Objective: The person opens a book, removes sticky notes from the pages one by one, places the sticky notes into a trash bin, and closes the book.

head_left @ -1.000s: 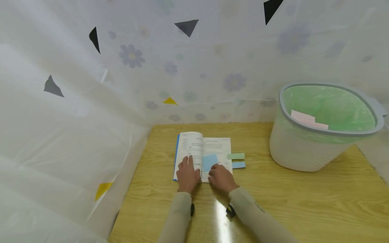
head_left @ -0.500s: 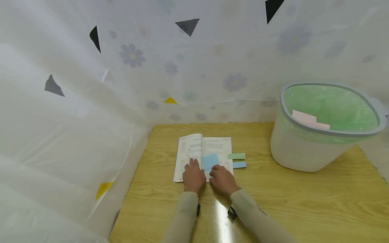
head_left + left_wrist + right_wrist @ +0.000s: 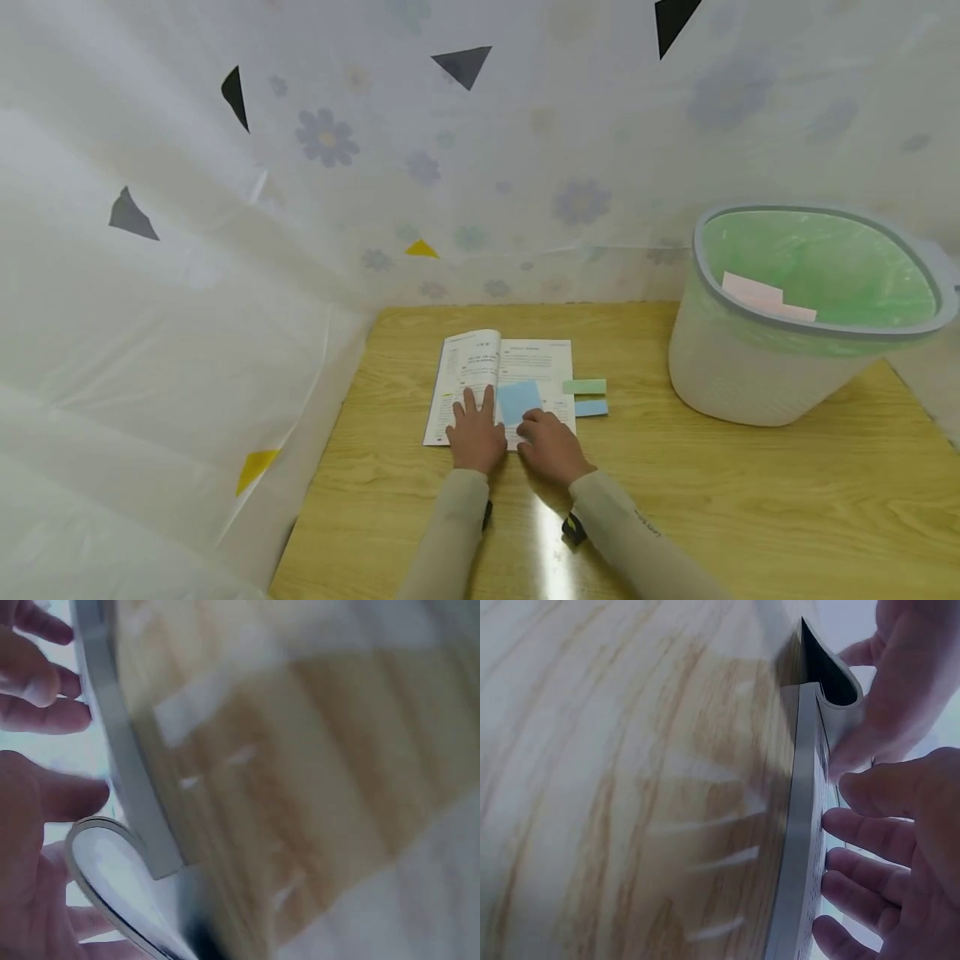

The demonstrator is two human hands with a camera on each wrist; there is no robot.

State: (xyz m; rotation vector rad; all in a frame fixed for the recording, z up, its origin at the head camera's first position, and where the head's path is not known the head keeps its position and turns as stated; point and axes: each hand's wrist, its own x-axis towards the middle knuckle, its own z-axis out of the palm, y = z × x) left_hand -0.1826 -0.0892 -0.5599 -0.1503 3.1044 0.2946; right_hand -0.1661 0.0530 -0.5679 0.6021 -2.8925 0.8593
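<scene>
An open book [image 3: 536,358] with printed white pages lies on the wooden table. My left hand [image 3: 477,435] rests on the left page near the fold, fingers spread and extended. In the left wrist view, that left page curves up from the spine beside my left thumb [image 3: 75,796]. My right hand [image 3: 551,446] touches the lower right page with softly bent fingers, tips on the paper in the right wrist view. A square blue sticky note [image 3: 519,400] lies between the hands on the right page, its lower corner close to my right fingers.
A green sticky tab [image 3: 585,387] and a blue tab [image 3: 591,407] stick out from the book's right edge. At the right stands a bin [image 3: 738,367] with a green liner and pale pink papers [image 3: 752,289] inside. Plastic sheeting [image 3: 187,333] hangs left and behind.
My left hand has shifted right toward the fold and spread its fingers. The left page shows different print, and the blue cover edge beside it is now hidden. My right hand has stayed nearly still.
</scene>
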